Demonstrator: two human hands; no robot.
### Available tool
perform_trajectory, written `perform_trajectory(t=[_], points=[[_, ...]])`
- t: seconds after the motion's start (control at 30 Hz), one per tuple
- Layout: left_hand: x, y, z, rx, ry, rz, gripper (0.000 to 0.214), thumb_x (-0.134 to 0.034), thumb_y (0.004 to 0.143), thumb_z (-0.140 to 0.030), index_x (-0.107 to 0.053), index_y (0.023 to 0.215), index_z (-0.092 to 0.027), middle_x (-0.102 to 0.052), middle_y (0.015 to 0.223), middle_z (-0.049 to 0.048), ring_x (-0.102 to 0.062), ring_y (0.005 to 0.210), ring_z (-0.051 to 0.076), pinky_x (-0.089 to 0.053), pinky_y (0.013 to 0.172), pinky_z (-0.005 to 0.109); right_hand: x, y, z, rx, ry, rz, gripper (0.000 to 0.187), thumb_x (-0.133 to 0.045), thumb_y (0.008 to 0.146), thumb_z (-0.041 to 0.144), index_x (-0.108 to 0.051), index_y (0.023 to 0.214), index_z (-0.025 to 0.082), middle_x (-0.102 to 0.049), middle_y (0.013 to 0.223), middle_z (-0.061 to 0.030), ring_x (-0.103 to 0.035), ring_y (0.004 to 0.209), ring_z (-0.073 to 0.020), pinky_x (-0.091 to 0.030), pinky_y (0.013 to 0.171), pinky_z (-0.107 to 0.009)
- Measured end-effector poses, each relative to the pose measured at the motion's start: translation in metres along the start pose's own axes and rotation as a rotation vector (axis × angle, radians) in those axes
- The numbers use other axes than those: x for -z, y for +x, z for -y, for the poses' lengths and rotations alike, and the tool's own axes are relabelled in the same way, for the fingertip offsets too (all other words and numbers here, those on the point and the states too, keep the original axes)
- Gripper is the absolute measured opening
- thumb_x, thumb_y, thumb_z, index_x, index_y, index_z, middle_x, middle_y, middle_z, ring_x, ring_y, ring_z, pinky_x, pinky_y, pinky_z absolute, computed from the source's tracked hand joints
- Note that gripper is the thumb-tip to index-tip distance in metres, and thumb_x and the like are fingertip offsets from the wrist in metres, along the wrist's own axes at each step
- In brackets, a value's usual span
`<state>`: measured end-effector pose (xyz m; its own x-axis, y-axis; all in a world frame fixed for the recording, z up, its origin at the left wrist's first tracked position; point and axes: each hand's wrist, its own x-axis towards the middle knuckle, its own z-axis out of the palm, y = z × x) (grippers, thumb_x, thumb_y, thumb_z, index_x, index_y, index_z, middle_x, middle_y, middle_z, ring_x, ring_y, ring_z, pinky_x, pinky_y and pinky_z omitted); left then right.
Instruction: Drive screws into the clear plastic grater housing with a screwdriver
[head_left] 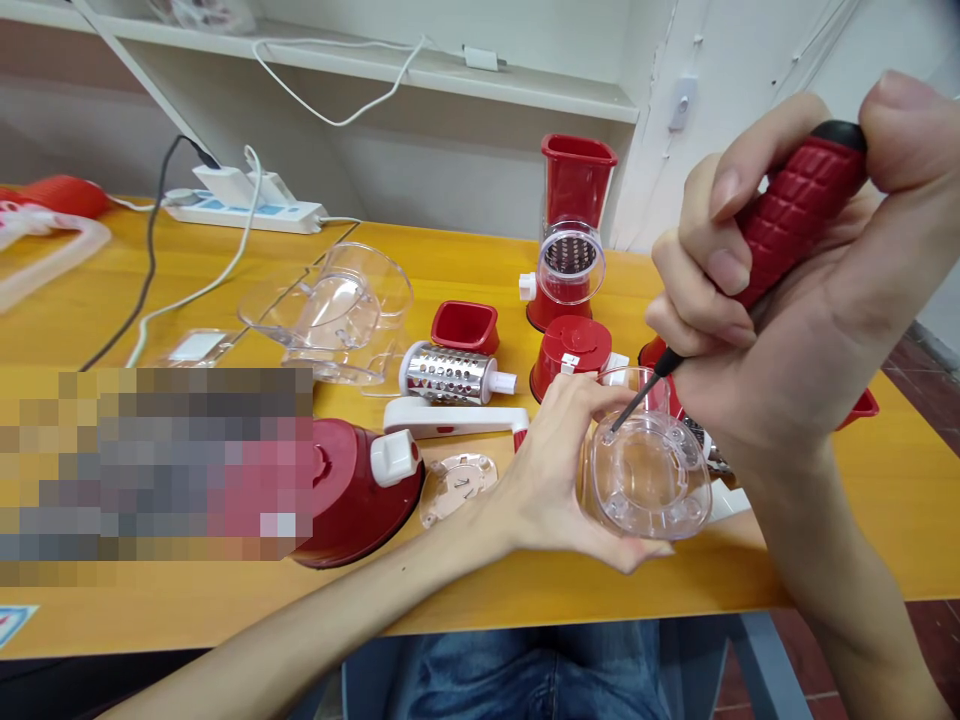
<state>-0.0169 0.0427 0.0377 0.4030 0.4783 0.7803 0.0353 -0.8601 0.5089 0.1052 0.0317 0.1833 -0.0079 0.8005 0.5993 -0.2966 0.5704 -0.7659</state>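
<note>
My left hand (551,475) is wrapped around the side of a clear plastic housing (651,490), its round end facing up. In my right hand (840,320) I grip a screwdriver (801,215) by its red ribbed handle, thumb at the black end cap. The thin shaft slants down to the left, its tip at a screw hole near the housing's upper left rim. Just left of my left hand lies a small clear plate (442,505) with a few loose screws on it. A red base (337,490) with a white knob (395,458) stands farther left.
Behind my hands are a white crank handle (435,418), a metal grater drum (448,376), a red rectangular cup (465,326), another red base (574,350) and an assembled rotary grater (577,185). A large clear housing (341,340) and a power strip (262,212) with cables stand farther back left.
</note>
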Motion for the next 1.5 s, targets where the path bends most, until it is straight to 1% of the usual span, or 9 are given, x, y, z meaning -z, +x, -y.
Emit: perform_trajectory(t=[0.2, 0.33, 0.6, 0.73, 0.87, 0.97, 1.13, 1.37, 1.5], points=[[-0.001, 0.0, 0.002, -0.016, -0.008, -0.003, 0.104, -0.083, 0.049, -0.075, -0.043, 0.132, -0.026, -0.057, 0.11, 0.0057, -0.054, 0.092, 0.024, -0.048, 0.077, 0.041, 0.001, -0.001, 0.001, -0.032, 0.015, 0.123, 0.046, -0.053, 0.095, 0.06, -0.05, 0.073, 0.02, -0.031, 0.058, 0.0067, -0.022, 0.044, -0.0054, -0.019, 0.036, -0.022], [-0.001, -0.001, 0.002, -0.016, -0.007, -0.008, 0.103, -0.084, 0.05, -0.072, -0.043, 0.131, -0.024, -0.056, 0.111, 0.0063, -0.055, 0.095, 0.025, -0.048, 0.081, 0.042, -0.001, 0.0, -0.006, -0.017, 0.108, 0.022, 0.045, -0.044, 0.1, 0.057, -0.054, 0.075, 0.021, -0.039, 0.059, 0.006, -0.028, 0.041, -0.0055, -0.022, 0.035, -0.022], [-0.002, -0.003, 0.003, 0.021, -0.022, -0.007, 0.101, -0.083, 0.05, -0.075, -0.044, 0.129, -0.025, -0.056, 0.109, 0.0058, -0.056, 0.093, 0.026, -0.048, 0.079, 0.042, -0.008, 0.0, -0.001, -0.114, 0.25, 0.156, 0.043, -0.071, 0.083, 0.056, -0.057, 0.068, 0.019, -0.065, 0.071, 0.001, -0.059, 0.055, -0.0091, -0.042, 0.043, -0.022], [-0.003, -0.001, 0.003, -0.016, 0.002, -0.023, 0.102, -0.085, 0.049, -0.073, -0.042, 0.129, -0.025, -0.057, 0.107, 0.005, -0.055, 0.09, 0.024, -0.048, 0.076, 0.041, -0.012, 0.003, 0.007, -0.148, 0.225, 0.268, 0.044, -0.058, 0.09, 0.061, -0.053, 0.072, 0.022, -0.049, 0.053, 0.0067, -0.039, 0.041, -0.0069, -0.023, 0.033, -0.022], [-0.002, 0.002, 0.002, -0.034, 0.03, -0.037, 0.1, -0.084, 0.048, -0.075, -0.044, 0.125, -0.025, -0.056, 0.104, 0.0045, -0.053, 0.086, 0.023, -0.047, 0.072, 0.039, -0.01, 0.003, 0.003, -0.201, 0.189, 0.132, 0.044, -0.065, 0.087, 0.06, -0.048, 0.072, 0.021, -0.04, 0.055, 0.0092, -0.02, 0.041, -0.0041, -0.013, 0.037, -0.025], [-0.002, 0.002, 0.003, -0.042, 0.024, -0.045, 0.101, -0.084, 0.047, -0.077, -0.045, 0.124, -0.024, -0.055, 0.103, 0.0049, -0.052, 0.086, 0.023, -0.046, 0.071, 0.039, -0.007, 0.0, -0.005, -0.128, 0.213, 0.035, 0.048, -0.069, 0.085, 0.058, -0.045, 0.069, 0.02, -0.048, 0.061, 0.0089, -0.025, 0.038, -0.0011, -0.013, 0.037, -0.023], [-0.002, 0.0, 0.003, -0.036, 0.002, -0.026, 0.104, -0.084, 0.048, -0.076, -0.043, 0.129, -0.025, -0.056, 0.108, 0.0054, -0.055, 0.09, 0.024, -0.048, 0.077, 0.041, -0.005, -0.004, -0.008, -0.056, 0.256, 0.242, 0.043, -0.066, 0.088, 0.056, -0.048, 0.07, 0.021, -0.059, 0.07, 0.0037, -0.053, 0.056, -0.0065, -0.033, 0.042, -0.021], [-0.002, 0.002, 0.002, -0.037, 0.022, -0.035, 0.099, -0.084, 0.048, -0.076, -0.046, 0.123, -0.024, -0.055, 0.105, 0.005, -0.053, 0.088, 0.023, -0.048, 0.074, 0.04, -0.007, 0.002, -0.004, -0.091, 0.146, 0.145, 0.051, -0.063, 0.086, 0.066, -0.047, 0.068, 0.021, -0.052, 0.075, 0.0042, -0.025, 0.049, -0.0044, -0.017, 0.039, -0.023], [-0.002, 0.002, 0.001, -0.032, 0.024, -0.023, 0.1, -0.083, 0.05, -0.075, -0.044, 0.126, -0.023, -0.056, 0.106, 0.0055, -0.055, 0.09, 0.024, -0.048, 0.078, 0.041, -0.006, 0.006, -0.008, -0.168, 0.19, 0.026, 0.05, -0.066, 0.086, 0.064, -0.049, 0.068, 0.021, -0.048, 0.069, 0.0067, -0.026, 0.041, -0.0021, -0.016, 0.037, -0.023]])
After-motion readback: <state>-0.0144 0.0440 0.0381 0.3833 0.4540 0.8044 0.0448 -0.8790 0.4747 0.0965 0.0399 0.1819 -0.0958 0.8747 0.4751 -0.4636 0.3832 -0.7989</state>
